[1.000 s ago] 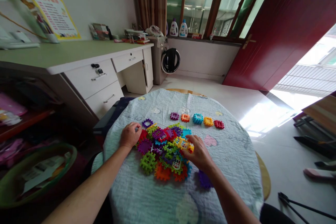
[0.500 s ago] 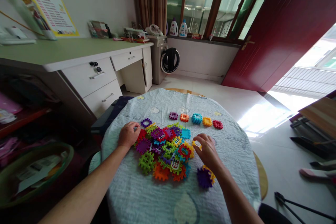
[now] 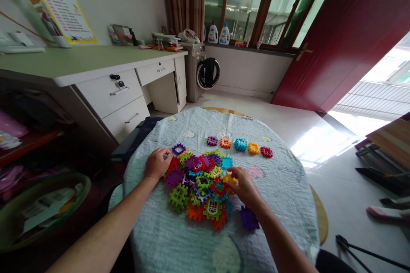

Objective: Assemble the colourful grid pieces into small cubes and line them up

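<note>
Right hand [image 3: 245,187] is returning to the pile [image 3: 203,181] from its right; work there is continuing.
Its narrow grip is touching a yellow tile [image 3: 228,178] at the pile's right edge on the surface [image 3: 179,241]; firm hold cannot be confirmed. Left hand [image 3: 156,164] is resting curled at the left edge, contents unclear.

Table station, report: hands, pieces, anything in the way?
Left hand at left edge of pile. Right hand at yellow piece, right side. Pile jumbled, overlapping. Possible obstruction: purple piece beside right forearm.
</note>
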Available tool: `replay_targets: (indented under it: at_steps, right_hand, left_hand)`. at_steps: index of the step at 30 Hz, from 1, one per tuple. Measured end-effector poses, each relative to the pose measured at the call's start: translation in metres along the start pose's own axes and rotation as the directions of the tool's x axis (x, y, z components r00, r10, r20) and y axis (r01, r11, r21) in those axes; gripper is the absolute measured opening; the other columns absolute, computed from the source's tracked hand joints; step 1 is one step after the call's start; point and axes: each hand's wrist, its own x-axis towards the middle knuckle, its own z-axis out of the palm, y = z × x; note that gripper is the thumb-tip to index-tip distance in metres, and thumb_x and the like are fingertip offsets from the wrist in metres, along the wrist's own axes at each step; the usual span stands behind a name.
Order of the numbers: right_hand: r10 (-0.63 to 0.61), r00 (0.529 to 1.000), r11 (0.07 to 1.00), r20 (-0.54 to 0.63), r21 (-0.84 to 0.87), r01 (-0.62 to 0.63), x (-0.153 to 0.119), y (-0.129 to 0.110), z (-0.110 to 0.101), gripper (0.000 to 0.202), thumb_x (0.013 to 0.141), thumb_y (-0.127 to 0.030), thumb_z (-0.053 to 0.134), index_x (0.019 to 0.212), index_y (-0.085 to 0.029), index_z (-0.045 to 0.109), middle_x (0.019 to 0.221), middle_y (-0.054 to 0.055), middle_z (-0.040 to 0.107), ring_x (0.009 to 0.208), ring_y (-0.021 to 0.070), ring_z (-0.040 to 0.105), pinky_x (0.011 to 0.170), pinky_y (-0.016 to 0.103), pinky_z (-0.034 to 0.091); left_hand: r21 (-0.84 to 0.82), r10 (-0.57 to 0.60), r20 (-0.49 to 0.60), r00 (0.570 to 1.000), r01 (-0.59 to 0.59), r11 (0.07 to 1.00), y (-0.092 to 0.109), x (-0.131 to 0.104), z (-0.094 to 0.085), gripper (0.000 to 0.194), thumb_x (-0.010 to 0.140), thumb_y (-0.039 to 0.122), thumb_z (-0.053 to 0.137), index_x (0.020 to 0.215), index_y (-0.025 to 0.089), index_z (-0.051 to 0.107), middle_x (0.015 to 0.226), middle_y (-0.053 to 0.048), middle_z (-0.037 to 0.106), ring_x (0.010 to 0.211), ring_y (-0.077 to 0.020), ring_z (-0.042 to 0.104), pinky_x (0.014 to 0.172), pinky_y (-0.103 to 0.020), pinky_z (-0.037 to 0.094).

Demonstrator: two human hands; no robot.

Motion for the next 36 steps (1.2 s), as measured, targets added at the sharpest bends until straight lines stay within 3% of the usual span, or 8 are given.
replay_targets:
  at_steps: [6,12,16,19,22,26,30,36]
  right_hand:
    - [0.14,0.99,0.931,-0.01,0.34,-0.129,0.002,0.012,-0.003,0.016,0.071,-0.027,0.058,0.084,-0.018,0.064,0.061,-0.005,0.045,0.058,0.011,0.042,0.056,0.025,0.036]
    - [0.307,0.948,0.862,-0.083,0.447,-0.24,0.001,0.038,-0.046,0.033,0.068,-0.041,0.062,0.088,-0.017,0.065,0.063,-0.004,0.049,0.053,0.0092,0.04,0.049,0.024,0.032]
    - [0.3,0.954,0.916,-0.004,0.281,-0.287,-0.001,0.061,-0.055,0.031,0.068,-0.036,0.06,0.092,-0.017,0.065,0.066,-0.002,0.055,0.054,0.0111,0.046,0.052,0.026,0.037]
    - [0.236,0.969,0.971,-0.074,-0.002,-0.237,-0.003,0.07,-0.053,0.026,0.069,-0.031,0.059,0.091,-0.017,0.066,0.077,0.003,0.06,0.069,0.0162,0.055,0.067,0.031,0.044]
    - [0.149,0.985,0.966,-0.081,-0.2,-0.163,-0.007,0.069,-0.054,0.034,0.071,-0.035,0.063,0.1,-0.018,0.066,0.097,0.008,0.063,0.089,0.0218,0.057,0.083,0.035,0.043]
    - [0.144,0.989,0.915,0.014,-0.382,-0.128,-0.015,0.061,-0.055,0.043,0.062,-0.037,0.073,0.101,-0.02,0.065,0.1,0.008,0.062,0.093,0.0246,0.054,0.083,0.035,0.04]
    - [0.136,0.99,0.899,0.029,-0.423,-0.111,-0.015,0.058,-0.055,0.031,0.066,-0.035,0.07,0.092,-0.019,0.062,0.093,0.007,0.061,0.084,0.0211,0.053,0.077,0.032,0.037]
    - [0.06,0.995,0.928,-0.077,-0.362,-0.083,-0.008,0.043,-0.047,0.04,0.074,-0.041,0.066,0.106,-0.018,0.062,0.097,0.008,0.059,0.089,0.0216,0.055,0.081,0.032,0.039]
  left_hand:
    - [0.001,-0.003,0.001,1.0,0.003,1.0,0.0,0.0,0.0,0.016,0.079,0.026,0.046,0.072,0.021,0.059,0.082,-0.006,0.067,0.084,-0.0222,0.062,0.084,-0.034,0.048]
    - [0.003,-0.002,0.008,1.0,0.002,1.0,0.0,0.0,0.0,0.015,0.079,0.026,0.046,0.072,0.021,0.059,0.082,-0.007,0.067,0.084,-0.0224,0.063,0.083,-0.034,0.048]
    - [0.003,-0.004,0.006,1.0,0.004,1.0,0.001,0.0,-0.001,0.016,0.079,0.026,0.046,0.072,0.021,0.059,0.083,-0.006,0.067,0.084,-0.0221,0.063,0.083,-0.033,0.048]
    - [0.003,-0.008,0.002,1.0,0.008,1.0,0.001,0.0,-0.001,0.016,0.079,0.026,0.046,0.072,0.021,0.059,0.082,-0.006,0.067,0.084,-0.0217,0.063,0.083,-0.033,0.048]
    - [0.002,-0.012,0.004,1.0,0.012,1.0,0.002,0.0,-0.002,0.016,0.08,0.026,0.046,0.072,0.021,0.059,0.083,-0.006,0.068,0.083,-0.0212,0.063,0.083,-0.032,0.048]
    - [-0.001,-0.01,0.006,1.0,0.01,1.0,0.003,0.0,-0.002,0.015,0.079,0.026,0.046,0.072,0.021,0.059,0.083,-0.006,0.068,0.084,-0.0214,0.063,0.084,-0.032,0.048]
    - [0.003,-0.008,-0.002,1.0,0.009,1.0,0.003,0.001,-0.002,0.015,0.079,0.026,0.047,0.072,0.021,0.059,0.083,-0.007,0.068,0.084,-0.0219,0.063,0.083,-0.033,0.049]
    - [0.013,-0.002,-0.001,1.0,0.002,1.0,0.003,0.001,-0.002,0.016,0.079,0.026,0.047,0.071,0.021,0.06,0.082,-0.007,0.068,0.083,-0.0224,0.063,0.083,-0.033,0.049]
